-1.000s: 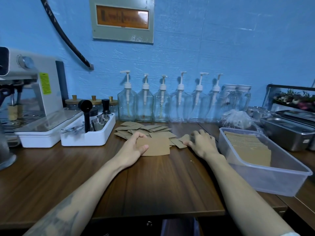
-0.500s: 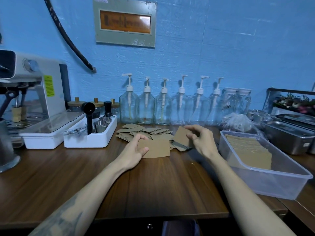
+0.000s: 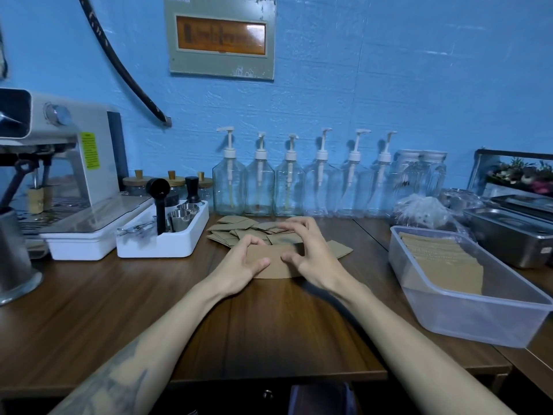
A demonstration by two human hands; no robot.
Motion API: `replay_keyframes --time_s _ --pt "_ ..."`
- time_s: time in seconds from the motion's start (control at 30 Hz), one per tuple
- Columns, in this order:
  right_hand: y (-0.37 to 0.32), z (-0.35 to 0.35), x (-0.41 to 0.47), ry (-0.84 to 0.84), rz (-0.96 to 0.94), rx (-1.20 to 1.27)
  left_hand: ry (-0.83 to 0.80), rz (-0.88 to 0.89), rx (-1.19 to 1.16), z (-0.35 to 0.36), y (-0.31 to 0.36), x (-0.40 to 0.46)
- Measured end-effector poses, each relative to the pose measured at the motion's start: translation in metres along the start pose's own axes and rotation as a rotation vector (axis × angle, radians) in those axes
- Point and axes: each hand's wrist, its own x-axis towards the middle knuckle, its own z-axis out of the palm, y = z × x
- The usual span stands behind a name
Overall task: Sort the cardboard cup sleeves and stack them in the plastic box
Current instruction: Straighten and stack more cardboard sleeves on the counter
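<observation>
A small stack of brown cardboard cup sleeves (image 3: 273, 266) lies on the wooden counter in front of me. My left hand (image 3: 239, 266) grips its left end, thumb on top and fingers curled round the far edge. My right hand (image 3: 311, 254) arches over the stack's right end with its fingers spread and raised, and its thumb touches the top sleeve. Behind the stack lie several loose sleeves (image 3: 236, 230), and one more sleeve (image 3: 341, 250) pokes out to the right of my hand. The clear plastic box (image 3: 478, 313) at right holds a stack of sleeves (image 3: 443, 259).
A white tray of coffee tools (image 3: 161, 241) and an espresso machine (image 3: 68, 163) stand at left. Pump bottles (image 3: 290, 187) line the blue wall. Steel pans (image 3: 508, 235) sit behind the box. The counter's front edge is near my forearms.
My right hand lifted a sleeve from the loose pile, carried it left, and now hovers over the stack my left hand holds. The left hand stayed put.
</observation>
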Motion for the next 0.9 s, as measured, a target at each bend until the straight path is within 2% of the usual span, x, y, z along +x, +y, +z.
replay_keyframes --time_s 0.1,0.23,0.33,0.53,0.67,0.77,0.9 --pt "0.009 -0.002 -0.004 -0.107 0.081 -0.045 -0.003 0.002 0.015 -0.001 0.003 -0.001" --pt "0.014 0.007 -0.004 -0.199 0.039 -0.172 -0.055 -0.037 -0.011 -0.002 0.004 -0.001" --pt "0.015 0.005 -0.001 -0.146 0.015 -0.212 -0.061 -0.028 0.016 -0.002 0.003 -0.002" --pt "0.016 -0.001 -0.002 -0.129 0.026 -0.119 -0.044 -0.043 0.004 -0.002 0.002 -0.001" --pt "0.032 -0.020 0.000 0.048 0.127 -0.077 -0.003 -0.070 0.043 -0.005 -0.001 0.000" --pt "0.051 -0.033 -0.001 0.097 0.208 -0.213 -0.006 -0.129 0.064 -0.007 -0.003 0.001" --pt "0.066 -0.035 -0.003 -0.039 0.329 -0.506 -0.042 -0.163 0.083 -0.007 -0.003 0.001"
